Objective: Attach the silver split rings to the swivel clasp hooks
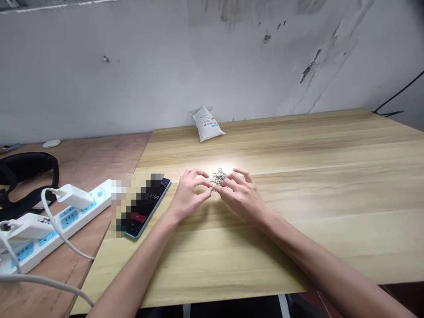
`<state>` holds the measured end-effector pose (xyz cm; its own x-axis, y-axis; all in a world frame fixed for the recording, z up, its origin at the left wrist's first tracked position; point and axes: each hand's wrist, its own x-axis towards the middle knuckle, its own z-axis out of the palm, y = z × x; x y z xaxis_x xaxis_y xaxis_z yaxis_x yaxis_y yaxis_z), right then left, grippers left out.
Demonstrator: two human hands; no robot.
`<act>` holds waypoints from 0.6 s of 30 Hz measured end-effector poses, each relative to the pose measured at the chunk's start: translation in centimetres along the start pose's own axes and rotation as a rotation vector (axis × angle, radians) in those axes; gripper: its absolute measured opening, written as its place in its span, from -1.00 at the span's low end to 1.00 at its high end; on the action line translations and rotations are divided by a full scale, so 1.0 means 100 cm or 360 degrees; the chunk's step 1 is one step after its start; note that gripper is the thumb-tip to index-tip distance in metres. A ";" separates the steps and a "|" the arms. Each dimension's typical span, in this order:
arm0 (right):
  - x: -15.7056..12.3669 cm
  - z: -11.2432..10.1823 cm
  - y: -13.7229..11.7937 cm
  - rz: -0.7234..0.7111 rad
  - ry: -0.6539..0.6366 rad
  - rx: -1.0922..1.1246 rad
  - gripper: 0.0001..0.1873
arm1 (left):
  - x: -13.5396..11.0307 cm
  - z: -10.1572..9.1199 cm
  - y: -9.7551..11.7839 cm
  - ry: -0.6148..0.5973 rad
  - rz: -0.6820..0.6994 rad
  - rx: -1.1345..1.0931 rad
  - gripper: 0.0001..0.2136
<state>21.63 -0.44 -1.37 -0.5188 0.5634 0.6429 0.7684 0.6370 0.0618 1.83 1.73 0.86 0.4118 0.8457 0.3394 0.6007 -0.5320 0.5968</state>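
Resting on a pale wooden table point(314, 185), both hands meet at a small heap of metal rings point(219, 176), which lies in a bright patch of light near the middle of the tabletop. The left hand point(189, 196) has thumb and forefinger drawn into a narrow pinch at the near edge of the heap, with the other fingers curled above. The right hand point(244, 195) pinches likewise at the same spot, and its remaining fingers are spread and arched. Whether either pinch actually grips a ring is too small to tell. A phone point(148, 206) lies face up just left of the left hand. A white power strip point(62, 219) with plugged chargers sits further left. A white bag point(207, 124) leans near the wall, well behind the heap.
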 end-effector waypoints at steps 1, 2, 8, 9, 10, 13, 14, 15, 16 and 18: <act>0.000 0.000 0.000 0.0001 0.0005 -0.0010 -0.74 | 0.000 0.000 -0.001 -0.0037 -0.0001 -0.0032 -0.92; 0.000 0.001 -0.001 0.0006 0.0010 -0.0016 -0.75 | 0.000 -0.001 -0.001 -0.0066 -0.0002 -0.0060 -0.92; 0.001 0.000 -0.002 0.0024 0.0020 -0.0015 -0.78 | 0.001 -0.001 -0.004 -0.0104 0.0043 -0.0045 -0.92; 0.001 0.000 -0.002 0.0026 0.0007 -0.0010 -0.77 | 0.001 -0.001 -0.004 -0.0107 0.0051 -0.0039 -0.91; 0.001 0.000 -0.002 0.0026 -0.0003 -0.0009 -0.77 | 0.001 -0.001 -0.004 -0.0108 0.0056 -0.0030 -0.91; 0.001 0.000 -0.004 0.0008 0.0011 -0.0033 -0.76 | 0.000 0.000 -0.004 -0.0083 0.0058 0.0057 -0.90; 0.001 0.000 -0.005 -0.0001 0.0015 -0.0038 -0.76 | 0.000 0.000 -0.004 -0.0058 0.0055 0.0103 -0.90; 0.001 0.000 -0.005 -0.0015 0.0008 -0.0030 -0.76 | 0.000 0.000 -0.004 -0.0027 0.0054 0.0143 -0.89; 0.001 0.000 -0.006 -0.0027 -0.0006 -0.0002 -0.77 | 0.000 0.000 -0.004 0.0008 0.0052 0.0167 -0.89; 0.002 -0.001 -0.007 -0.0014 -0.0028 0.0117 -0.79 | 0.000 0.000 -0.002 0.0077 0.0050 0.0152 -0.89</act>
<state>21.02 -0.81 -1.26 -0.5323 0.5663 0.6293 0.7344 0.6786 0.0105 1.67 1.84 0.74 0.3991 0.8285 0.3929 0.6514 -0.5578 0.5143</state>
